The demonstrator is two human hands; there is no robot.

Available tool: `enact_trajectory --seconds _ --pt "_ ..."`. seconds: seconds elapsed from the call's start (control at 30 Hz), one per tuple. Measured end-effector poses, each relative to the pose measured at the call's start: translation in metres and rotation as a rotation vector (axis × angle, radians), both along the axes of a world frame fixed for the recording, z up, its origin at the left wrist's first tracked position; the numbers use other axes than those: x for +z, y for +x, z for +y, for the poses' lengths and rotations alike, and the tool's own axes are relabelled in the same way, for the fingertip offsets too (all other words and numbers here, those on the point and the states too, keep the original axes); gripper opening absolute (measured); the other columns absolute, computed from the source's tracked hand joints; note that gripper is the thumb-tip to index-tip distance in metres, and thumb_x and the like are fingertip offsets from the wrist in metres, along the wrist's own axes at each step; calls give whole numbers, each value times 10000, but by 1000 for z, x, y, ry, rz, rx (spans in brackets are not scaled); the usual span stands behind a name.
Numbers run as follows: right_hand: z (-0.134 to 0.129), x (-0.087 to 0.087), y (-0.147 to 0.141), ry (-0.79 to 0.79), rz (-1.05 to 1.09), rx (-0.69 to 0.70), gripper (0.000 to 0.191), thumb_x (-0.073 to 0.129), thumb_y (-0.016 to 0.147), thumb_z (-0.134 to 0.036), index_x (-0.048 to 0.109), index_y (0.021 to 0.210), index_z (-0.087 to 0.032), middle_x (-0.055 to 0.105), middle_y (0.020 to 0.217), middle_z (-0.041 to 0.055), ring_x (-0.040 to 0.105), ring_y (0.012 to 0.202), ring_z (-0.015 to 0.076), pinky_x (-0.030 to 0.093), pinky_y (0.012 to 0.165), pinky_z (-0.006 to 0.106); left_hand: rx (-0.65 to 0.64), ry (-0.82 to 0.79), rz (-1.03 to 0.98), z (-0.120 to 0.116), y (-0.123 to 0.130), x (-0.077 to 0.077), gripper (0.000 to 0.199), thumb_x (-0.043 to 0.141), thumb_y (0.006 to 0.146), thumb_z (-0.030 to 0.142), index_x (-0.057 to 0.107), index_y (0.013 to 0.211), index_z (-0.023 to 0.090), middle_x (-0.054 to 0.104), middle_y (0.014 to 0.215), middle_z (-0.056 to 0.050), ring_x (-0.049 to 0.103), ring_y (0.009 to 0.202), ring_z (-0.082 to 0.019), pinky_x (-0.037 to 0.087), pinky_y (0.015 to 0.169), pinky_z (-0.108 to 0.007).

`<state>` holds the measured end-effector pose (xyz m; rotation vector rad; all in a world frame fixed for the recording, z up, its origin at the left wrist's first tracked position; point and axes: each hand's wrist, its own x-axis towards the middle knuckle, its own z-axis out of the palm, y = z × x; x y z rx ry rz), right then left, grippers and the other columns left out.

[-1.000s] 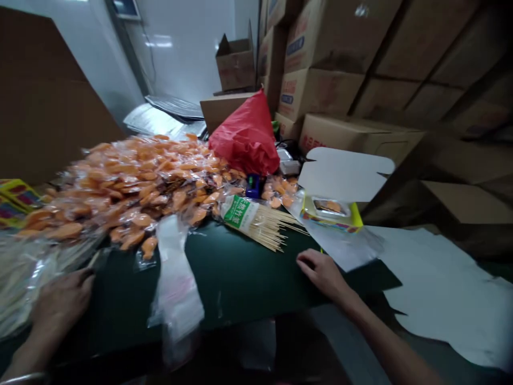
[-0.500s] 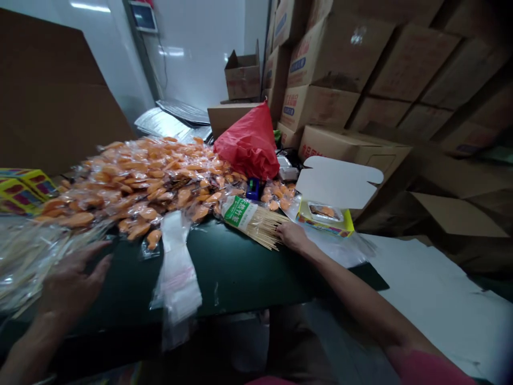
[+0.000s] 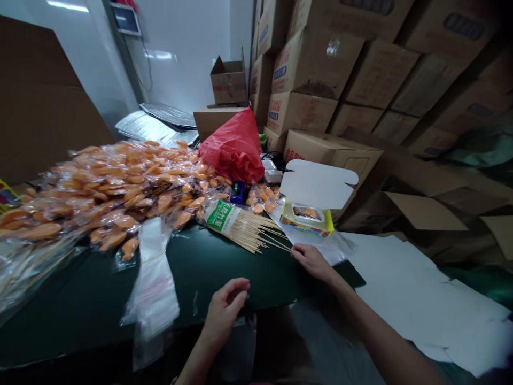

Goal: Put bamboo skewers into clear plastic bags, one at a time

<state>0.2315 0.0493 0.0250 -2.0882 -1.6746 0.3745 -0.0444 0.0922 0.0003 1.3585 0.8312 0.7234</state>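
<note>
The left hand (image 3: pixel 224 310) hung nearest, over the front edge of the bench (image 3: pixel 80 331), its fingers loosely curled toward the thumb; nothing showed in it, though a thin item could have been hidden. The right hand (image 3: pixel 312 263) lay farther out with its fingers extended, their tips at the points of the bamboo skewers (image 3: pixel 248 234); whether they pinched one, I could not tell. The skewers lay on the dark green bench in a fanned bundle, and looked light, stiff and slippery, likely to splay or snap if pressed sideways. The firmest hold seemed to be the wrapped end under the green label (image 3: pixel 222 218). Their long axis ran from that end, at upper left, down to the loose points at lower right, toward the right hand. Clear plastic bags (image 3: pixel 151 283) lay left of the bundle, and a heap of wrapped orange sweets (image 3: pixel 108 200) spread behind them. Beyond stood a small yellow box (image 3: pixel 306 220), a red bag (image 3: pixel 232 152), and stacked cartons (image 3: pixel 312 69).
</note>
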Motion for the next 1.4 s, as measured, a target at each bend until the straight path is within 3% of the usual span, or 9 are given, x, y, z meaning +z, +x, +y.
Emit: enact_trajectory --seconds 0.2,0.37,0.6,0.7,0.83,0.97,1.1,1.23,1.4 --pt "-36 8 -17 92 256 -12 304 350 887 -329 555 732 -167 546 670 2 496 653 143 387 600 227 -110 -406 -226 19 47 16 470 715 640 198 590 1087 124 597 901 -55 513 614 -76 368 498 -190" --pt "-49 2 -44 121 435 -15 322 414 856 -423 533 682 -180 500 632 -4 463 633 154 361 584 240 -67 -436 -379 31 60 34 547 726 669 218 499 1162 153 544 923 -45 505 635 -75 359 489 -187" --pt "-115 -9 -49 111 520 -268 370 417 865 -504 548 725 -187 521 667 4 497 635 156 386 570 226 -162 -602 -364 -1 74 19 535 758 587 181 480 1043 153 507 848 -7 463 581 -57 331 461 -172" --pt "-112 -3 -70 121 559 -145 359 416 886 -467 516 682 -188 496 657 0 485 626 147 392 561 218 -209 -376 -319 -14 70 32 514 724 642 233 492 1096 167 504 896 -8 443 570 -55 335 454 -184" --pt "-71 9 -104 236 483 111 323 379 933 -362 511 693 -192 508 688 5 498 645 141 409 593 224 -123 146 -120 -11 32 85 200 484 869 336 556 892 151 469 664 35 406 504 -66 340 486 -207" --pt "-29 22 -126 415 432 338 188 461 914 -283 579 1047 -223 588 1027 56 554 947 180 438 825 273 -34 653 203 -4 -16 121 238 392 923 272 589 844 164 570 765 -18 522 710 -124 410 669 -240" --pt "3 36 -147 501 488 426 349 539 881 -263 499 1226 -231 570 1083 60 572 844 156 463 764 256 -24 753 488 5 -29 87 250 379 921 210 607 836 157 614 815 -49 551 765 -153 428 724 -261" --pt "26 39 -167 532 513 506 102 503 904 -230 592 946 -202 606 857 24 576 754 142 445 699 238 -50 632 526 11 -28 36 270 380 906 182 633 817 154 656 832 -61 585 772 -162 450 732 -259" --pt "37 35 -166 473 505 523 181 464 930 -258 585 808 -199 565 707 -2 554 664 130 415 625 230 177 495 560 30 -85 25 201 492 833 176 636 971 194 682 975 -36 604 885 -153 438 804 -234"
